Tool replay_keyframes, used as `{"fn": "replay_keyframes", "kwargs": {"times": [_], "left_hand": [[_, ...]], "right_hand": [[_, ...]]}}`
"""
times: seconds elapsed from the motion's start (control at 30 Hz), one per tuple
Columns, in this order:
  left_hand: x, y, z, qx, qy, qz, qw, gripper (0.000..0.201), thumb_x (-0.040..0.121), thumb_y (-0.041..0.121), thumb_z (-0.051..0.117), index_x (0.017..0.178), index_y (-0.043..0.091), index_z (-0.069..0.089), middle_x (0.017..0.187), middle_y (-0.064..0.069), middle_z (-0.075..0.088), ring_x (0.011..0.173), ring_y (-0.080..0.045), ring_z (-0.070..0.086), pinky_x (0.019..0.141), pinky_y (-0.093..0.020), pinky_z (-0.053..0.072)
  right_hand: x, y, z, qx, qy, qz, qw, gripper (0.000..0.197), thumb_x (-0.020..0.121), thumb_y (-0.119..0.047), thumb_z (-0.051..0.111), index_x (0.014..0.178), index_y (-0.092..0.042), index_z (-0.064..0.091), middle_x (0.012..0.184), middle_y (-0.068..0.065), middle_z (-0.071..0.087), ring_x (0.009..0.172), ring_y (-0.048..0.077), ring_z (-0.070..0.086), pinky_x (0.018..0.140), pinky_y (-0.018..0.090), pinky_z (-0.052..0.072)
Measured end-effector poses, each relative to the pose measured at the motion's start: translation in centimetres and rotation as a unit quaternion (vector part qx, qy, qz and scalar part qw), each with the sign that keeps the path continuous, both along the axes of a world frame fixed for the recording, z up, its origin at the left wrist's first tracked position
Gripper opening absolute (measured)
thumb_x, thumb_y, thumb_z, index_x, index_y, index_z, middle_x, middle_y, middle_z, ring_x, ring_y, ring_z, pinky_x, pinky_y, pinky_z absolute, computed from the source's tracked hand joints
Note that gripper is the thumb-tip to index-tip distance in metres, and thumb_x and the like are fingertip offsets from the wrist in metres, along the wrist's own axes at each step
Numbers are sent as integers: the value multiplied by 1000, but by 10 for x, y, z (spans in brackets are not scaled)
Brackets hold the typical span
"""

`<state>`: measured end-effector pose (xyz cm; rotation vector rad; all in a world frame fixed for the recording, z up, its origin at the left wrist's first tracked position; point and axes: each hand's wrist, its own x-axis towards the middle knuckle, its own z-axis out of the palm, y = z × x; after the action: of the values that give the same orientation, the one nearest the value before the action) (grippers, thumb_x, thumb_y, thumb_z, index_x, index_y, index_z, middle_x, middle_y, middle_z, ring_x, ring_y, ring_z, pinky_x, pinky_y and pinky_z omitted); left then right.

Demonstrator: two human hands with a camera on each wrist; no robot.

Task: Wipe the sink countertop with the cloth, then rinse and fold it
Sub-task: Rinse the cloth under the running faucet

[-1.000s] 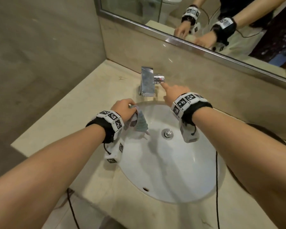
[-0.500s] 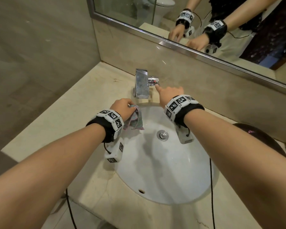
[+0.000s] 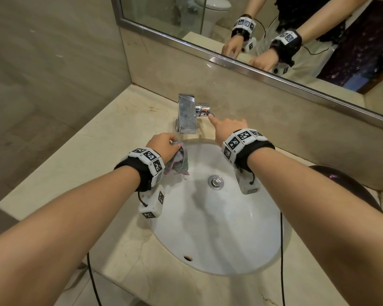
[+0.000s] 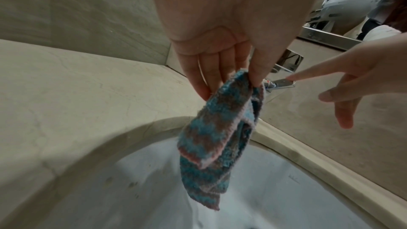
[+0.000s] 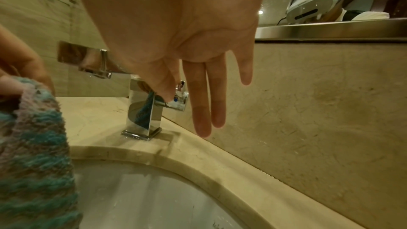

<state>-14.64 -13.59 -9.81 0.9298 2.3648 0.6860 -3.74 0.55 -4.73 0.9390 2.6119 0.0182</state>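
The rinse step is judged to be starting: over the sink basin [image 3: 219, 228], just in front of the faucet [image 3: 187, 114], the cloth [image 4: 218, 138] is pinched by the left hand [image 3: 164, 145] and hangs bunched. The faucet's lever [image 4: 284, 83] is touched by the extended forefinger of the otherwise released right hand [image 3: 229, 129]; next, the lever probably needs working and the cloth moving under the spout.

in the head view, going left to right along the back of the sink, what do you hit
left hand holding the cloth → faucet → faucet handle → right hand, whose pointing finger touches that handle
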Motion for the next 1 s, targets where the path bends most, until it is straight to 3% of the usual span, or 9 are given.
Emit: {"fn": "replay_keyframes", "kwargs": {"times": [0.07,0.17,0.33,0.47,0.53,0.63,0.73,0.83,1.0], "left_hand": [[-1,1,-1,-3,1,0,1000,24,91,25,52,108,13,65,110,-14,67,100,-29,61,81,-30,46],[-1,2,-4,-9,3,-3,1000,26,91,25,52,111,12,64,112,-14,66,102,-30,61,83,-32,47],[0,6,-5,-12,5,-10,1000,29,91,24,53,115,11,63,115,-15,65,105,-30,60,85,-32,46],[1,9,-8,-10,8,-17,1000,29,91,23,53,115,10,63,115,-15,65,105,-30,59,85,-32,46],[1,11,-10,-11,7,-19,1000,29,91,23,52,115,10,63,115,-15,66,105,-30,60,85,-32,46],[0,14,-11,-2,1,-18,1000,29,92,24,51,114,10,64,113,-14,66,104,-30,60,83,-31,45],[-2,18,-10,22,-9,-10,1000,30,93,24,51,116,11,64,111,-15,67,103,-30,61,87,-32,47],[-4,20,-10,31,-26,-13,999,29,93,22,50,116,13,64,110,-15,69,102,-29,62,86,-31,47],[-9,15,-14,81,-62,-5,995,26,92,15,50,113,9,66,110,-15,68,103,-28,62,86,-28,45]], "right_hand": [[2,1,-1,2,-2,2,1000,74,89,-6,42,149,-31,7,87,3,55,98,26,62,98,42,35],[3,3,-5,-6,3,1,1000,76,89,-6,42,149,-33,4,84,2,52,91,25,60,94,40,38],[5,4,-7,-21,6,-5,1000,76,90,-6,40,150,-32,2,103,6,61,99,27,60,87,37,40],[13,0,-22,-34,85,-6,996,49,93,-14,41,140,-24,30,112,9,64,100,30,62,75,32,42],[17,-3,-33,-70,99,-16,993,33,95,-23,43,128,-17,46,111,11,65,100,32,62,79,35,48],[17,-7,-48,-149,103,-51,982,32,94,-34,49,110,-12,64,107,11,68,98,28,63,84,35,51],[9,-17,-61,-226,175,-103,953,29,91,-34,56,102,-11,68,103,9,70,95,24,64,78,29,49],[-3,-28,-71,-268,235,-128,925,25,86,-32,64,95,-8,68,102,11,70,95,25,63,82,33,51],[-16,-31,-80,-290,298,-150,897,23,84,-22,66,102,-8,67,103,10,68,85,16,55,76,24,40]]}}
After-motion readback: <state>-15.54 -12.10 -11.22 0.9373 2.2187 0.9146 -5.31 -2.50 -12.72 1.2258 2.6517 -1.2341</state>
